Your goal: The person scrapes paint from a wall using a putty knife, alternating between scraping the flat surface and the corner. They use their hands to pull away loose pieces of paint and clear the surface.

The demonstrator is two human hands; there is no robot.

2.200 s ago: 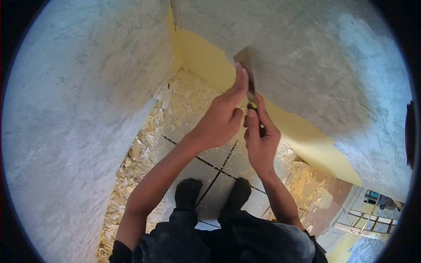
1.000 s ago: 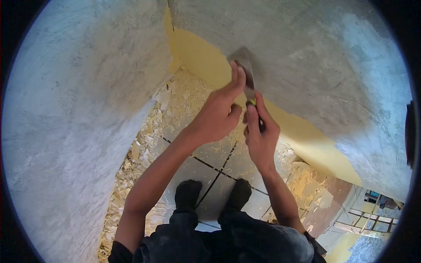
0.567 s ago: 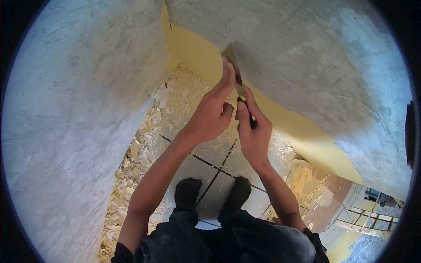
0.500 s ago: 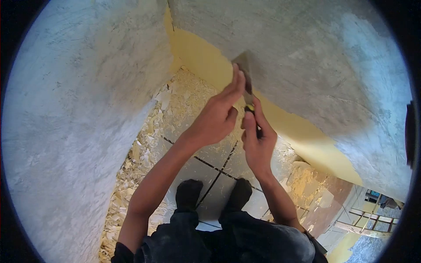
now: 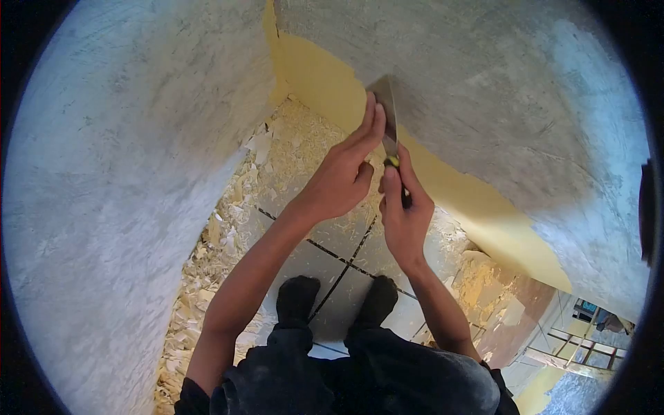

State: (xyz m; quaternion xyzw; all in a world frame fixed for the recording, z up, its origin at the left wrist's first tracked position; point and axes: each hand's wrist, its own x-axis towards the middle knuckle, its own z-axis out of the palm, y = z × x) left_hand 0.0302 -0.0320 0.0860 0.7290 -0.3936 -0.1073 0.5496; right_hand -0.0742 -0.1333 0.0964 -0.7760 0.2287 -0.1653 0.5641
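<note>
My right hand [image 5: 408, 214] is wrapped around the dark handle of a putty knife [image 5: 388, 114], whose wide metal blade points up and away from me. The blade's end rests at the edge between yellow paint [image 5: 318, 76] and bare grey wall [image 5: 484, 90]. The fingers of my left hand [image 5: 342, 173] are stretched out, their tips lying against the blade. Its thumb stands apart, and this hand grips nothing. Part of the handle is hidden inside my right hand.
Another scraped grey wall [image 5: 117, 159] rises on the left and meets the first at a corner. Yellow paint flakes [image 5: 197, 297] lie along its foot. My feet stand on floor tiles [image 5: 342, 304] with dark joints. A slatted frame [image 5: 588, 349] is at the lower right.
The putty knife and both hands have shifted slightly up in the view. The blade, blurred before, now shows sharply. Both grips look the same.
</note>
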